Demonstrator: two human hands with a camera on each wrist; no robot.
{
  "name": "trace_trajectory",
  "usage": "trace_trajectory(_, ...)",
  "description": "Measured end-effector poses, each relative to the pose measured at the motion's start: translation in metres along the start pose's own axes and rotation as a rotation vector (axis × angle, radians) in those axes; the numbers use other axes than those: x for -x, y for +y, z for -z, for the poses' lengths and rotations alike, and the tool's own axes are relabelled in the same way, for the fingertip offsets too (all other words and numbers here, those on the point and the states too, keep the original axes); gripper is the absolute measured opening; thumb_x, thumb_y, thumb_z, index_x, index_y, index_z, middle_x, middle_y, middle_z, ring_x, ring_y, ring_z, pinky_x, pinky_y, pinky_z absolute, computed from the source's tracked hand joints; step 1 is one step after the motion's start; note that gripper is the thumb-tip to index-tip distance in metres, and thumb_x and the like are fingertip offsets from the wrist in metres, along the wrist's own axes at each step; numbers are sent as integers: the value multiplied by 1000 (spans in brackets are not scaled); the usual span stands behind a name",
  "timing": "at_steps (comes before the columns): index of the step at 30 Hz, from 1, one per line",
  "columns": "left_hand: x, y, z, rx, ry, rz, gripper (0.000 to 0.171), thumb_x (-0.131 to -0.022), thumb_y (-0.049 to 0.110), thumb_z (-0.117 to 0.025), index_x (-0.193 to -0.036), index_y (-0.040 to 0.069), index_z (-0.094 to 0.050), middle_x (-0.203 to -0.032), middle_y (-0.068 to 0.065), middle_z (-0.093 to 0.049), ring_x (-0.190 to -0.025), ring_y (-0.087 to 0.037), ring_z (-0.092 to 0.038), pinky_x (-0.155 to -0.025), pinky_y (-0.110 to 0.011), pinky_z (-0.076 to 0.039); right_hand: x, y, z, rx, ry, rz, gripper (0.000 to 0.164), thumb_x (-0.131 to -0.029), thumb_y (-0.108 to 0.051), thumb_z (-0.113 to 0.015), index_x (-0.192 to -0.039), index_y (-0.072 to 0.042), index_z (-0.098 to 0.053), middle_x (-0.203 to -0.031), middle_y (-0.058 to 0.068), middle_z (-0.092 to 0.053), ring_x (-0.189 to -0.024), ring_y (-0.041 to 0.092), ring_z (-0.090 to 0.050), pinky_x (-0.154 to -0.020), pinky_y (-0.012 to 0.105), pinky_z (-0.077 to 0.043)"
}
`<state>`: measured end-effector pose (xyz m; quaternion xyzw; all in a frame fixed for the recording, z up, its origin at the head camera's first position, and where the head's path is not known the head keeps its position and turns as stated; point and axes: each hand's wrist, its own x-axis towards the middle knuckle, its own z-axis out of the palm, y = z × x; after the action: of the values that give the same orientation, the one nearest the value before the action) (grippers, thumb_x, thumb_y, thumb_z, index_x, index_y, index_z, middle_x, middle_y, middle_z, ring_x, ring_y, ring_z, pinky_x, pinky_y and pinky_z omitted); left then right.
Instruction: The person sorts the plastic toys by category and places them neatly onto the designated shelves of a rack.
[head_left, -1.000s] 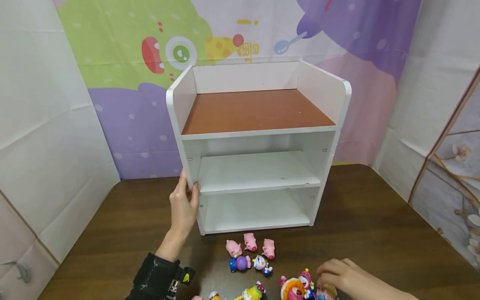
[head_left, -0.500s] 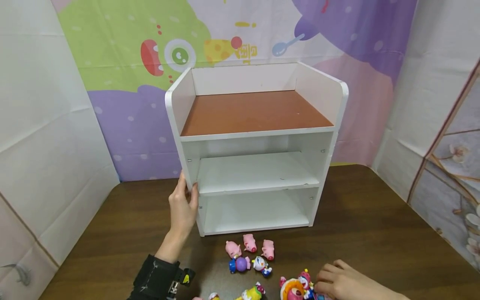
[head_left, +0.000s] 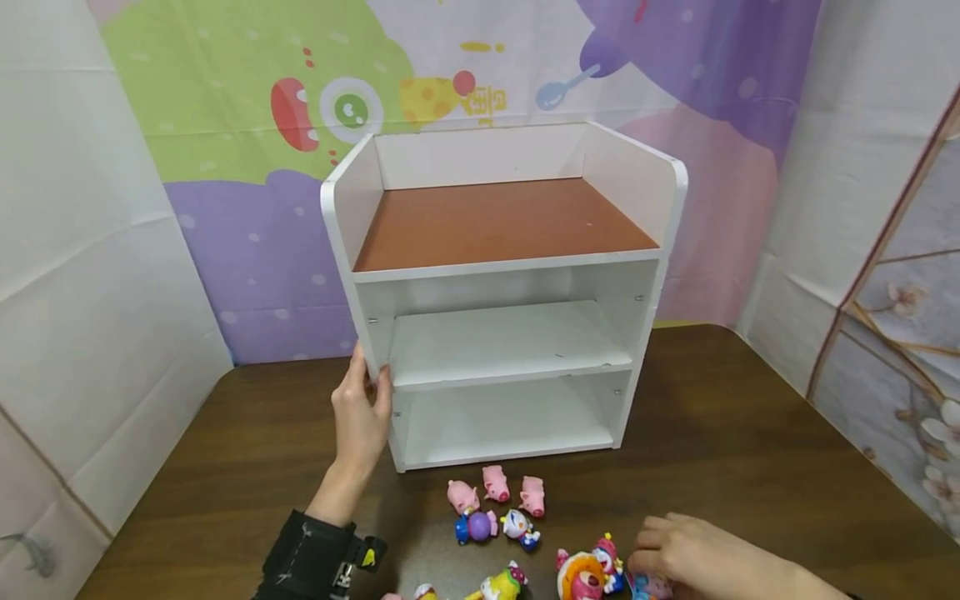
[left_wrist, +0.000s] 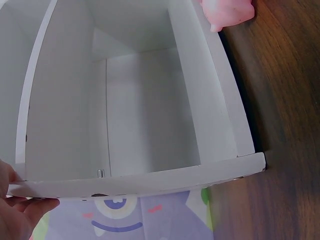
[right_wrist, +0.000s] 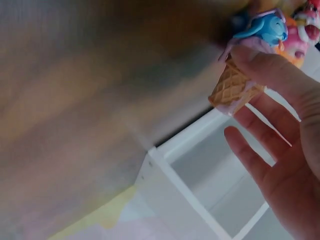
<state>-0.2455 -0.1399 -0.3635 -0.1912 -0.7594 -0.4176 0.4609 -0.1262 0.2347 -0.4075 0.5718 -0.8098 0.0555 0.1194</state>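
My left hand (head_left: 362, 417) grips the front edge of the left side panel of a small white shelf unit (head_left: 512, 377), thumb inside and fingers outside. In the left wrist view, its fingertips (left_wrist: 45, 206) lie against the panel's outer face. Low on the right, my right hand (head_left: 690, 554) pinches an ice-cream-cone figurine (right_wrist: 237, 90), with a waffle cone below and a blue character on top. The head view shows only part of this figurine (head_left: 647, 587) beside the fingers. Just left of it are a pink figurine in an orange ring (head_left: 581, 575) and a red-hatted penguin figurine (head_left: 609, 560).
Three pink pig figurines (head_left: 495, 483) lie before the shelf unit, with a purple-and-blue figurine (head_left: 476, 527) and a snowman-like figurine (head_left: 521, 528) below them. A yellow figurine (head_left: 501, 585) is nearer the front edge of view. A cartoon curtain (head_left: 255, 250) hangs behind the brown table (head_left: 750, 450).
My right hand has shifted slightly over the ice-cream-cone figurine, and its fingers now cover more of the cone. The left hand stays on the shelf unit's panel. The head view has shifted slightly.
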Motion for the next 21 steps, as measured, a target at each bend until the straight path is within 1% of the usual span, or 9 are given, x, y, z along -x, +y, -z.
trace_trajectory(2, 0, 0, 1, -1, 3, 4, 51, -80, -12, -54, -128, -4, -41, -98, -26, -58, -80, -34, -61, -53, -40, -52, -2, 5, 6, -24, -15, -7, 41, -55, -10, -77, -90, -24, -60, -87, -17, -54, -82, 0, -47, -67, 13, -39)
trace_trajectory(4, 1, 0, 2, 1, 1, 7, 51, -80, -13, -54, -128, -4, -40, -99, -27, -58, -80, -34, -61, -53, -40, -52, -3, 11, 12, -84, -26, -42, 45, -56, -9, -78, -95, -23, -61, -92, -16, -55, -86, 0, -48, -71, 13, -41)
trace_trajectory(7, 1, 0, 2, 2, -4, 10, 52, -80, -12, -54, -129, -3, -40, -99, -27, -58, -81, -35, -60, -54, -41, -52, -5, 19, 17, -177, -4, -123, 46, -61, -11, -78, -103, -21, -61, -99, -14, -56, -90, 1, -50, -73, 14, -44)
trace_trajectory(12, 0, 0, 1, 4, -7, 9, 52, -80, -12, -54, -130, -3, -39, -99, -27, -58, -80, -34, -60, -54, -41, -52, -8, 31, 12, -322, 81, -260, 39, -69, -14, -74, -106, -17, -61, -100, -11, -58, -86, 2, -52, -69, 22, -49)
trace_trajectory(14, 0, 0, 1, 6, -6, 7, 52, -80, -12, -53, -130, -3, -39, -99, -27, -58, -80, -34, -60, -54, -41, -52, -9, 35, 8, -427, 111, -317, 37, -71, -15, -73, -106, -15, -61, -100, -9, -59, -85, 4, -54, -68, 25, -50)
trace_trajectory(17, 0, 0, 0, 11, -8, 8, 52, -80, -12, -53, -129, -3, -40, -99, -26, -58, -81, -34, -60, -54, -41, -52, -11, 40, 0, -570, 169, -411, 36, -74, -21, -72, -106, -13, -60, -99, -5, -61, -84, 7, -57, -67, 29, -52)
trace_trajectory(19, 0, 0, 0, 15, -10, 10, 51, -81, -12, -53, -129, -2, -40, -99, -26, -58, -81, -34, -60, -55, -41, -52, -11, 43, -4, -657, 220, -468, 37, -74, -22, -72, -107, -10, -60, -97, -2, -62, -83, 9, -58, -66, 31, -52)
trace_trajectory(21, 0, 0, 0, 20, -12, 12, 51, -81, -11, -53, -129, -2, -40, -100, -26, -58, -82, -34, -60, -55, -42, -52, -11, 46, -9, -739, 269, -506, 39, -73, -20, -72, -106, -5, -58, -95, 4, -63, -82, 11, -59, -66, 32, -52)
